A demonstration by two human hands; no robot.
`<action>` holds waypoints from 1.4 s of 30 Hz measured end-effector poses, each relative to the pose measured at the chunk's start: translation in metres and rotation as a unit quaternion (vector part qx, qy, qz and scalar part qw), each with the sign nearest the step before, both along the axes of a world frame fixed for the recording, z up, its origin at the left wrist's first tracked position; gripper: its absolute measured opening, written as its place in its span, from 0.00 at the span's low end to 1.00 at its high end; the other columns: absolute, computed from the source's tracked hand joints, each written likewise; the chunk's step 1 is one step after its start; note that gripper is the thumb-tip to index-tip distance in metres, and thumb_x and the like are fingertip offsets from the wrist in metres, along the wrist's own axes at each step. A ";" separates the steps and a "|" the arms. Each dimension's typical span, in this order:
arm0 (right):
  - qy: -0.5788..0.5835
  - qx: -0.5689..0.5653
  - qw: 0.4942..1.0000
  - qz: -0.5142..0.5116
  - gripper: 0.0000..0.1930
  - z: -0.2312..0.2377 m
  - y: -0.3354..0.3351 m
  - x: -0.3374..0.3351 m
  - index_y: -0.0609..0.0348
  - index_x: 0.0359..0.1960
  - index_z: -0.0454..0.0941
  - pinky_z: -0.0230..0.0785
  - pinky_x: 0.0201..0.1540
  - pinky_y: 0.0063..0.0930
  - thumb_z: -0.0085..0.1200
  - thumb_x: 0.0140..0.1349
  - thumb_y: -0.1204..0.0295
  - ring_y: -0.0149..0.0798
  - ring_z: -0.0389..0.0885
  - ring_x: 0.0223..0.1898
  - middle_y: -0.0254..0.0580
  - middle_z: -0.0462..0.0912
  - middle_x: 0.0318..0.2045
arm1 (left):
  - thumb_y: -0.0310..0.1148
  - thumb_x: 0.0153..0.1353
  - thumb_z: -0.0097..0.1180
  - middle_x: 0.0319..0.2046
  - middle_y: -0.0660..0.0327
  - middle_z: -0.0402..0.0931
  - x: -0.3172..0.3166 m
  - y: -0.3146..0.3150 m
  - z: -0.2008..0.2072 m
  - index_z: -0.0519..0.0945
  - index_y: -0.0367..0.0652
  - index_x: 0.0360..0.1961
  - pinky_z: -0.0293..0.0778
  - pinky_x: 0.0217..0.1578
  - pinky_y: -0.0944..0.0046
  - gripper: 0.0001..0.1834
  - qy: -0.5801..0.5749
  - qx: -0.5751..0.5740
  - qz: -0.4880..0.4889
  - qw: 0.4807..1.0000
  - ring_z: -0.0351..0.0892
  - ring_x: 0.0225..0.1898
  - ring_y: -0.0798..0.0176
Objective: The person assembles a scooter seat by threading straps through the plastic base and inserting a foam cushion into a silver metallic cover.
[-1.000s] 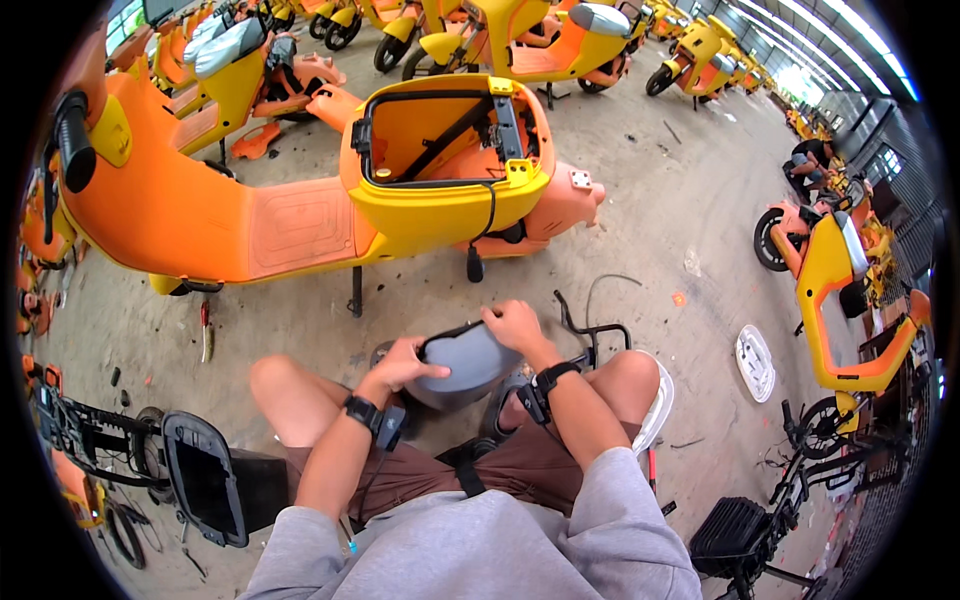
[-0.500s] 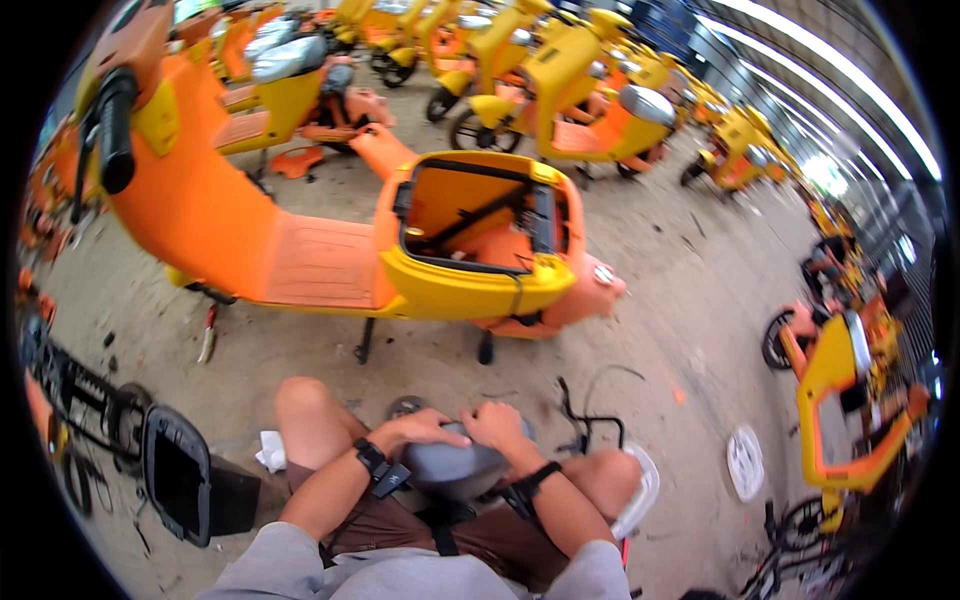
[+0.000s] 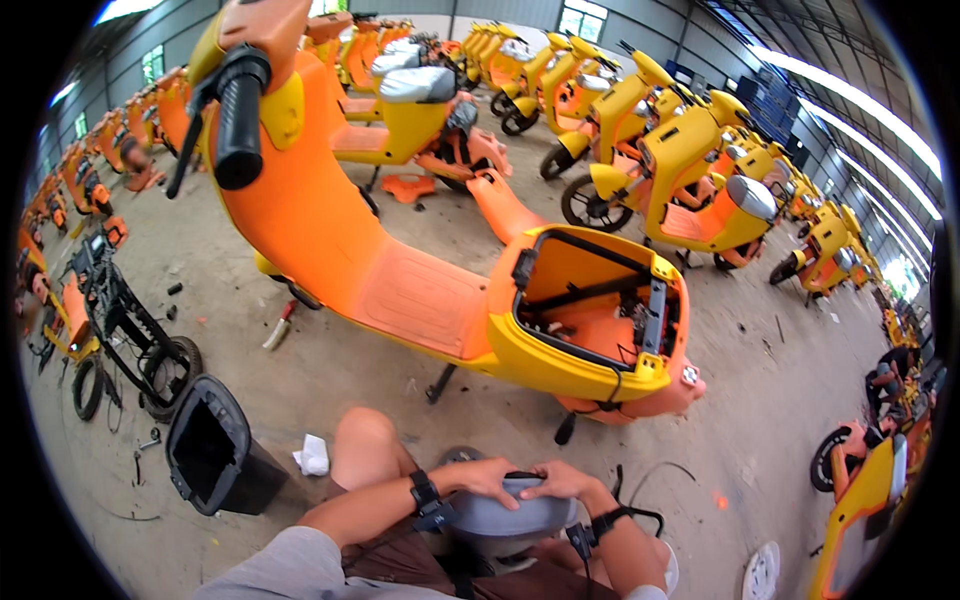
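Observation:
A smooth grey scooter seat rests between my knees, close to my body. My left hand grips its far left edge, with the thumb lying over the top and the other fingers partly hidden. Across from it, my right hand holds the far right edge, thumb pointing inward. A thin dark strip shows along the rim between both hands. Just beyond stands an orange and yellow scooter, its seat opening uncovered and the compartment inside visible. Each wrist wears a black strap with a small device.
To my left stand a black open bin-like compartment and a bare scooter frame. White crumpled paper lies by my left knee. A bent black metal tube and a white plastic piece lie to the right. Rows of scooters stand behind.
My view has swung left and up, so the scooter and my hands appear farther right and lower. Both hands remain on the seat, with the thumbs now laid over its top.

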State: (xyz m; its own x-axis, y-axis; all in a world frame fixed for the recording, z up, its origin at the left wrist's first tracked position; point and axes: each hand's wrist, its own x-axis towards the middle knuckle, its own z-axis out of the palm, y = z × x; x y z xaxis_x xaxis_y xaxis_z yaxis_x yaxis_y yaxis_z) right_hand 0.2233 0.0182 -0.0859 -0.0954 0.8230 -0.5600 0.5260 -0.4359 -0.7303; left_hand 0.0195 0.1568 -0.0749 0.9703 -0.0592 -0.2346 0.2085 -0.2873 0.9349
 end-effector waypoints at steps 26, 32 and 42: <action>-0.344 0.541 0.749 -0.168 0.09 -0.022 0.019 -0.044 0.55 0.20 0.70 0.67 0.36 0.44 0.59 0.39 0.77 0.51 0.76 0.28 0.43 0.73 0.20 | 0.51 0.34 0.81 0.41 0.44 0.77 -0.012 -0.032 0.001 0.74 0.35 0.41 0.68 0.49 0.50 0.40 -0.030 0.341 0.275 0.898 0.74 0.46 0.39; -0.341 0.545 0.749 -0.162 0.10 -0.012 0.008 -0.056 0.57 0.20 0.70 0.65 0.32 0.40 0.60 0.36 0.76 0.48 0.75 0.26 0.40 0.74 0.20 | 0.49 0.34 0.81 0.43 0.48 0.74 -0.031 -0.048 -0.002 0.74 0.36 0.43 0.66 0.52 0.51 0.40 -0.101 0.331 0.318 0.883 0.72 0.49 0.41; -0.241 0.511 0.821 -0.076 0.14 0.001 0.010 -0.032 0.61 0.22 0.73 0.67 0.37 0.40 0.68 0.41 0.69 0.50 0.74 0.30 0.45 0.75 0.23 | 0.44 0.29 0.84 0.60 0.46 0.67 -0.047 -0.063 -0.012 0.70 0.38 0.59 0.64 0.61 0.48 0.53 -0.148 0.340 0.304 0.877 0.67 0.61 0.40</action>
State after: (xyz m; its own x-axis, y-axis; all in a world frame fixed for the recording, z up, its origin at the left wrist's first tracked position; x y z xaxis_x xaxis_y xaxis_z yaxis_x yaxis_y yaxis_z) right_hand 0.1916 0.0287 -0.0849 0.0818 0.8685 0.4889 0.8574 0.1888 -0.4787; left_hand -0.0277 0.0938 -0.0871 0.7979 0.5471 0.2530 0.2934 -0.7192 0.6298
